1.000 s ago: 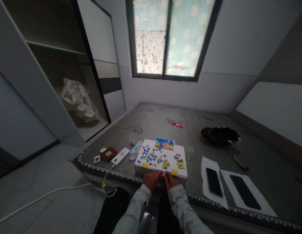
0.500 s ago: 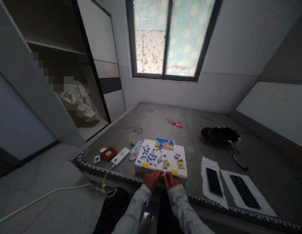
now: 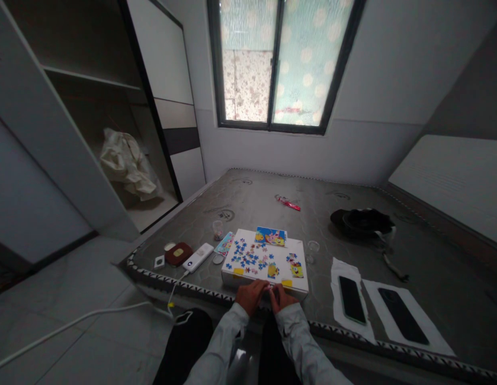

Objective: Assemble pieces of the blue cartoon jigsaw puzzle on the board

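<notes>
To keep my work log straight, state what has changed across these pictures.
Nothing clearly changed. The left hand and right hand stay together at the near edge of the white puzzle board, and the loose blue puzzle pieces stay where they were.

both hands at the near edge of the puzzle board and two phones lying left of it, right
No, the head view shows the two phones right of the puzzle board, not left; the rest stands.
</notes>
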Available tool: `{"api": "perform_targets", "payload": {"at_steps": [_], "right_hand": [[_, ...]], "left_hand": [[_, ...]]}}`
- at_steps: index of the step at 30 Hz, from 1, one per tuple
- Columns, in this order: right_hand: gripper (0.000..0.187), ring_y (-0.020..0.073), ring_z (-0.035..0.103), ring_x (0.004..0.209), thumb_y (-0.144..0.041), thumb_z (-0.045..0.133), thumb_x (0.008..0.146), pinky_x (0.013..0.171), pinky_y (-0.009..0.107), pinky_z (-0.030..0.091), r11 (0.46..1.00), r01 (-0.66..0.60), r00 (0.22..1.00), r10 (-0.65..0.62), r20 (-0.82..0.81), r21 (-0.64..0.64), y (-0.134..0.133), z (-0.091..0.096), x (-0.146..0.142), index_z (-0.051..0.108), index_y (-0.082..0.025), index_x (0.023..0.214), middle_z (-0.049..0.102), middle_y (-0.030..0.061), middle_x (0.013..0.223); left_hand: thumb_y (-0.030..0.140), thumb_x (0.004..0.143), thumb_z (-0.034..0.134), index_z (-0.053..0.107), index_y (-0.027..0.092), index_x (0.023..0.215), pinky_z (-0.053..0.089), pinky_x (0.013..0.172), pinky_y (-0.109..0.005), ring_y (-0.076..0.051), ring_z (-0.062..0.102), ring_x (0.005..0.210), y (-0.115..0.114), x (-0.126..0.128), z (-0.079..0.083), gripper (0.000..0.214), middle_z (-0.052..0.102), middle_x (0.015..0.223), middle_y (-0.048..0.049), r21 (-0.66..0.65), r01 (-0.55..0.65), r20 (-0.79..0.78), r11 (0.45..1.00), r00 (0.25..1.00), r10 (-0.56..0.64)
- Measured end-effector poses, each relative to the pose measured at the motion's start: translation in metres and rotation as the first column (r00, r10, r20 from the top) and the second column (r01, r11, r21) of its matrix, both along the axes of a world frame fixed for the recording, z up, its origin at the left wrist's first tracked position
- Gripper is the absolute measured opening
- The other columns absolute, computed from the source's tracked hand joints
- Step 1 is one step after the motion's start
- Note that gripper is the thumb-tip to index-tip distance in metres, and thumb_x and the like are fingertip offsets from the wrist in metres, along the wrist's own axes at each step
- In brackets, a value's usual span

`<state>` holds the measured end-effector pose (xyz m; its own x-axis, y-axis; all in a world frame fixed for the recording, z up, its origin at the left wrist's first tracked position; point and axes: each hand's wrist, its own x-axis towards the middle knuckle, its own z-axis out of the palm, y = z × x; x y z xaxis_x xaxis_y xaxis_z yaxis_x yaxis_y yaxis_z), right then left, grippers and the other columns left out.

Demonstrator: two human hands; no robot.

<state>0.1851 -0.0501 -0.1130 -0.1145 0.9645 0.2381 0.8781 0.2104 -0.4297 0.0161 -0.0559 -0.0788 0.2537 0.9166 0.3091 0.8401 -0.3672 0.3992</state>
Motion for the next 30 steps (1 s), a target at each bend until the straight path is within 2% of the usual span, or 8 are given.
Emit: {"api": "perform_targets", "payload": {"at_steps": [7,15,24,30], "right_hand": [[0.043,0.0182,0.069,0.060,-0.052,0.034,0.102,0.054,0.023,0.032,1.000,-0.018,1.000,0.019,0.021,-0.020,0.0001,0.0000,0.0020,0.067,-0.023,0.100,0.074,0.0014,0.071],[0.036,0.0165,0.067,0.056,-0.046,0.039,0.101,0.054,0.024,0.031,1.000,0.021,0.997,-0.022,0.071,0.012,-0.0015,0.0031,-0.0024,0.067,-0.025,0.098,0.072,0.0005,0.065],[0.038,0.0156,0.064,0.054,-0.048,0.039,0.101,0.053,0.023,0.030,0.999,0.007,0.999,-0.010,0.050,0.045,-0.0002,-0.0027,-0.0010,0.068,-0.023,0.097,0.070,-0.0002,0.063],[0.041,0.0157,0.065,0.055,-0.049,0.035,0.101,0.054,0.024,0.030,0.999,0.015,0.999,-0.017,0.050,0.042,-0.0018,0.0015,-0.0009,0.067,-0.024,0.098,0.071,0.0002,0.065]], "left_hand": [[0.032,0.101,0.048,0.071,0.026,0.117,0.056,0.072,-0.021,-0.015,0.075,0.091,-0.0002,-0.0004,-0.0011,0.029,0.077,0.112,-0.0041,0.009,-0.009,-0.005,1.000,1.000,0.009],[0.034,0.102,0.047,0.071,0.026,0.117,0.056,0.072,-0.021,-0.015,0.074,0.094,0.0004,0.0000,-0.0022,0.029,0.077,0.113,-0.0031,-0.001,-0.005,-0.008,1.000,1.000,0.005],[0.034,0.102,0.046,0.070,0.026,0.118,0.057,0.074,-0.022,-0.016,0.074,0.097,0.0009,-0.0001,-0.0069,0.029,0.076,0.116,-0.0036,0.003,0.011,0.000,1.000,1.000,-0.011],[0.034,0.102,0.047,0.070,0.025,0.117,0.058,0.074,-0.022,-0.016,0.075,0.095,0.0010,-0.0007,-0.0052,0.029,0.076,0.115,-0.0045,0.018,0.013,-0.003,1.000,1.000,-0.012]]}}
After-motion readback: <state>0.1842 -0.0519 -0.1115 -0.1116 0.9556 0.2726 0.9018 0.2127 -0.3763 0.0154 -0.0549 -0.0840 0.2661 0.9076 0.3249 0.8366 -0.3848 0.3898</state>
